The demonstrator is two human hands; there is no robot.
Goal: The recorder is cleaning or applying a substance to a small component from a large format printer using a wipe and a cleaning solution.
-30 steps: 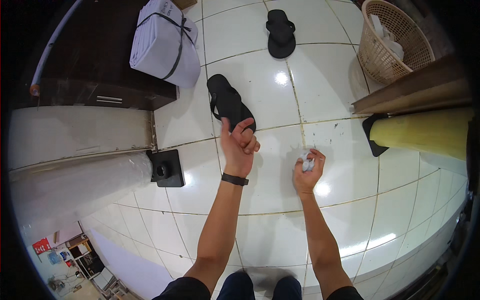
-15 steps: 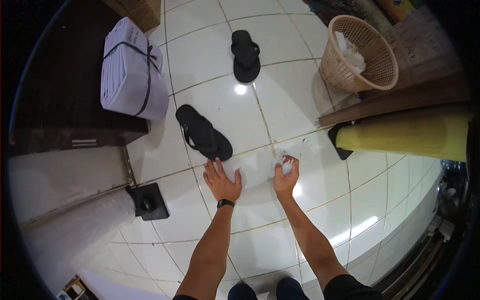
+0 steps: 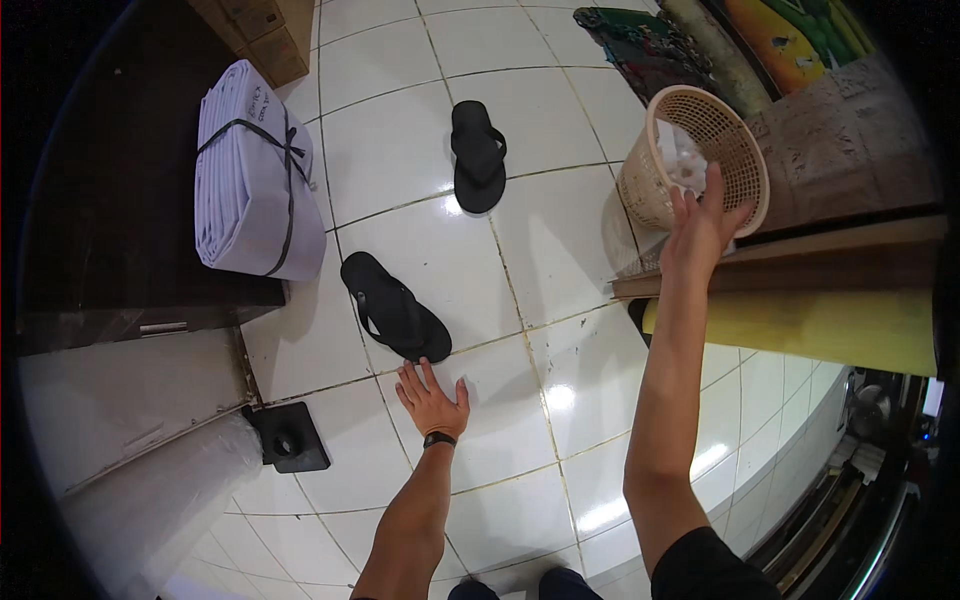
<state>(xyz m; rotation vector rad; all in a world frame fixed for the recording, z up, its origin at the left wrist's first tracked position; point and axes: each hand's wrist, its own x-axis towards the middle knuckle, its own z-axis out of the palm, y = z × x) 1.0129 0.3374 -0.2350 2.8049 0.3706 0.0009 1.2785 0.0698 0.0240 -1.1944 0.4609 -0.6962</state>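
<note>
A peach-coloured mesh wastebasket stands at the upper right, with crumpled white paper or tissue inside. My right hand reaches over its near rim, fingers stretched apart. It appears to hold nothing. On the white tiles my left hand rests flat with spread fingers, a dark band round the wrist. Its fingertips are close to or touching the end of a black flip-flop. Farther off lies a second black flip-flop.
At left, a folded white sheet bundle tied with black cord sits by a dark cabinet. Below it is a plastic-wrapped roll by a black square base. A yellow roll lies on the right, beneath a brown board.
My right hand has moved from the floor up and right to the wastebasket. The crumpled white wad it held is no longer in its grip. My left hand stays on the floor.
</note>
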